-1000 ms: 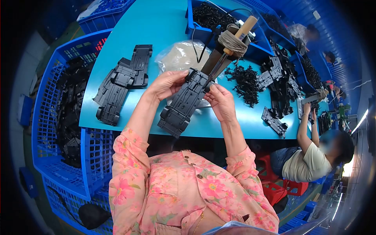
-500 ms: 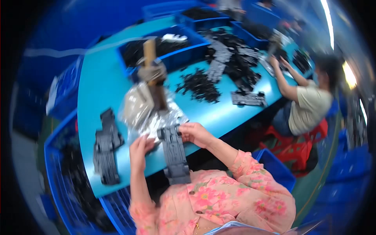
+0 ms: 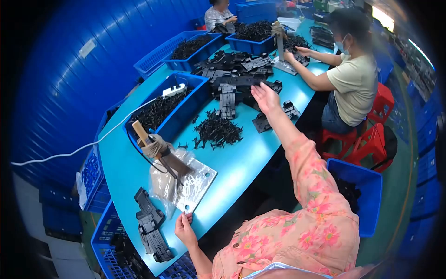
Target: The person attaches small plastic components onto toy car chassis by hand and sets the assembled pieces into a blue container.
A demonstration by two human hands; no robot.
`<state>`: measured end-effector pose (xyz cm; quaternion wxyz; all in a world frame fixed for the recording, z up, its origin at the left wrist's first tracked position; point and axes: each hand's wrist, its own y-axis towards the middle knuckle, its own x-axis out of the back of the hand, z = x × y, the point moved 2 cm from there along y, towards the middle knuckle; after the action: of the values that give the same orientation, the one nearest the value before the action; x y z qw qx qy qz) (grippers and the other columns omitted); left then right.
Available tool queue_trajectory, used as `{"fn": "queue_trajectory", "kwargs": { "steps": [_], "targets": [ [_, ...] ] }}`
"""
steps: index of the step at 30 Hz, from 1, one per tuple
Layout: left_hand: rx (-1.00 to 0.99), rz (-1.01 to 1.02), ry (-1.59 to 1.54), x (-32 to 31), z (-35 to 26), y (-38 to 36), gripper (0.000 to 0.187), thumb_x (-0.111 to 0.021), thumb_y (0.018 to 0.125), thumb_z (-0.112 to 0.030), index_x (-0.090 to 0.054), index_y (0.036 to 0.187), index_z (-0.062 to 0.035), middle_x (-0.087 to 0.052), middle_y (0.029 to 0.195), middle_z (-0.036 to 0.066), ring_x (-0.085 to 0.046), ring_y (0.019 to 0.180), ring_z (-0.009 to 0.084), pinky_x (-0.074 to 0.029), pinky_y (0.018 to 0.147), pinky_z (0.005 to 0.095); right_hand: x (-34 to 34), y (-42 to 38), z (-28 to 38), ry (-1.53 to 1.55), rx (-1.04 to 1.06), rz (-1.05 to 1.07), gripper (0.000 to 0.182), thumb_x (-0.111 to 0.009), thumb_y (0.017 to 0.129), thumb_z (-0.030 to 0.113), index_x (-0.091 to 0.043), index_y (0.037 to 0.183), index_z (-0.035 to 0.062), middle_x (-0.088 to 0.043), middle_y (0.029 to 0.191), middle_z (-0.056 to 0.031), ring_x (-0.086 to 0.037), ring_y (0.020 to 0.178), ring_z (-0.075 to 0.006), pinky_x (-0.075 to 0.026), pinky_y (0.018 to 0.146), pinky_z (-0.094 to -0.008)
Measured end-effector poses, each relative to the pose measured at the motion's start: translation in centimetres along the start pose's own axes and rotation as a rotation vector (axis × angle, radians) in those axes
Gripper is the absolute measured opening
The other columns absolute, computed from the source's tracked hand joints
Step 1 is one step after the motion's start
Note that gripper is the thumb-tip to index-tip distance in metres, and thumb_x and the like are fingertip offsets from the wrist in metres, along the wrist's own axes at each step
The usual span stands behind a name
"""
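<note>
My right hand [image 3: 265, 97] reaches out over the table, palm showing and fingers stretched, its fingertips at the end of a dark chassis-like part [image 3: 237, 82] on the pile. Below that pile stands a grey chassis part [image 3: 227, 101], beside a heap of small black pieces [image 3: 217, 130]. My left hand [image 3: 186, 231] is closed at the table's near edge, by the corner of a metal plate [image 3: 200, 189]; what its fingers hold, if anything, cannot be made out. A wrapped upright tool [image 3: 160, 149] rises from the plastic-covered plate. Two chassis parts [image 3: 152, 228] lie left of my left hand.
Blue bins [image 3: 194, 93] of black pieces line the table's far side. A white cable [image 3: 83, 148] runs to a power strip [image 3: 174, 90]. A co-worker [image 3: 355, 74] sits at the right, another person [image 3: 218, 16] at the back. A blue bin [image 3: 370, 200] stands at lower right.
The grey chassis part held before my body is gone from there. My right hand has moved far forward to the pile; my left hand is now beside the plate's near corner. The view has shifted.
</note>
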<state>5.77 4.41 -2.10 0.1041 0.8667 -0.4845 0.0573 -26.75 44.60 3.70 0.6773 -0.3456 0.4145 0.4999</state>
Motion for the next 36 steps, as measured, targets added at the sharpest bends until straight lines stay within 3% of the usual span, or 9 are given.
{"fn": "queue_trajectory", "kwargs": {
  "steps": [3,5,9,13,17,21,24,28,36],
  "targets": [
    [-0.014,-0.013,-0.002,0.0,0.3,-0.2,0.024,-0.05,0.09,-0.016,-0.06,0.098,0.0048,-0.064,0.081,0.009,-0.057,0.071,0.0105,-0.046,0.065,0.0222,-1.8,1.2,-0.8,-0.017,-0.066,-0.021,0.027,-0.052,0.086,0.012,-0.05,0.103,-0.0091,-0.054,0.108,-0.0207,-0.056,0.097,-0.0265,-0.046,0.084,-0.0369],
    [-0.018,-0.018,0.007,0.0,0.3,-0.1,0.024,-0.05,0.09,-0.016,-0.06,0.098,0.0047,-0.064,0.081,0.009,-0.057,0.071,0.0103,-0.046,0.065,0.0221,-2.7,-0.9,-1.6,-0.136,-0.162,0.266,0.024,-0.051,0.087,0.013,-0.054,0.1,-0.0066,-0.06,0.096,-0.0163,-0.059,0.085,-0.0215,-0.049,0.077,-0.0336],
    [0.005,-0.014,0.028,-0.2,0.0,-0.3,0.023,-0.051,0.09,-0.016,-0.059,0.098,0.0043,-0.064,0.082,0.009,-0.057,0.071,0.0099,-0.045,0.065,0.0218,-5.7,-10.5,-1.0,-0.265,-0.317,0.434,0.017,-0.052,0.086,0.01,-0.059,0.093,-0.0029,-0.062,0.075,-0.0073,-0.059,0.065,-0.0132,-0.048,0.06,-0.0239],
    [0.001,-0.005,0.03,-0.1,0.2,-0.2,0.022,-0.05,0.09,-0.015,-0.06,0.098,0.0039,-0.064,0.081,0.009,-0.056,0.071,0.0093,-0.045,0.066,0.0214,-8.9,-18.5,4.0,-0.403,-0.228,0.974,0.018,-0.053,0.08,0.007,-0.06,0.089,-0.0071,-0.057,0.06,-0.0073,-0.053,0.05,-0.0121,-0.044,0.05,-0.0242],
    [0.008,-0.023,0.038,-0.1,0.1,-0.3,0.022,-0.05,0.091,-0.014,-0.06,0.098,0.004,-0.063,0.081,0.008,-0.056,0.07,0.0091,-0.045,0.066,0.0211,-13.8,-26.1,8.1,0.004,-0.105,1.793,0.022,-0.056,0.075,0.002,-0.062,0.09,-0.0129,-0.059,0.062,-0.0144,-0.049,0.044,-0.0195,-0.035,0.039,-0.0311],
    [-0.001,-0.02,0.036,-0.1,0.1,-0.3,0.022,-0.05,0.091,-0.014,-0.06,0.098,0.0042,-0.063,0.082,0.009,-0.056,0.071,0.0093,-0.045,0.067,0.021,-17.2,-29.7,10.1,0.0,-0.032,1.837,0.015,-0.058,0.08,0.005,-0.064,0.087,-0.0066,-0.046,0.055,-0.0073,-0.038,0.042,-0.0136,-0.026,0.039,-0.0284],
    [-0.006,-0.013,0.011,-0.1,0.2,-0.3,0.022,-0.05,0.091,-0.014,-0.059,0.098,0.0046,-0.064,0.082,0.009,-0.056,0.072,0.0094,-0.045,0.067,0.0211,-17.2,-30.7,9.7,0.044,0.118,1.849,0.03,-0.058,0.083,0.027,-0.066,0.088,-0.0015,-0.042,0.051,-0.0047,-0.036,0.038,-0.0144,-0.024,0.035,-0.0274],
    [-0.029,-0.003,0.005,-0.1,0.2,-0.2,0.023,-0.049,0.091,-0.015,-0.059,0.097,0.0046,-0.064,0.082,0.009,-0.057,0.07,0.0094,-0.045,0.065,0.0207,-17.8,-31.3,8.6,0.223,0.154,1.818,0.026,-0.059,0.082,0.022,-0.066,0.087,-0.0028,-0.042,0.051,-0.0045,-0.035,0.038,-0.0136,-0.023,0.036,-0.0269],
    [-0.036,-0.006,-0.006,-0.1,0.1,-0.2,0.024,-0.05,0.091,-0.016,-0.06,0.097,0.0044,-0.064,0.081,0.009,-0.056,0.07,0.0092,-0.045,0.065,0.0204,-17.3,-33.9,8.7,0.097,0.299,1.632,0.026,-0.067,0.076,0.022,-0.065,0.085,-0.0024,-0.041,0.049,-0.0022,-0.034,0.036,-0.0128,-0.022,0.036,-0.027]
  ]
}}
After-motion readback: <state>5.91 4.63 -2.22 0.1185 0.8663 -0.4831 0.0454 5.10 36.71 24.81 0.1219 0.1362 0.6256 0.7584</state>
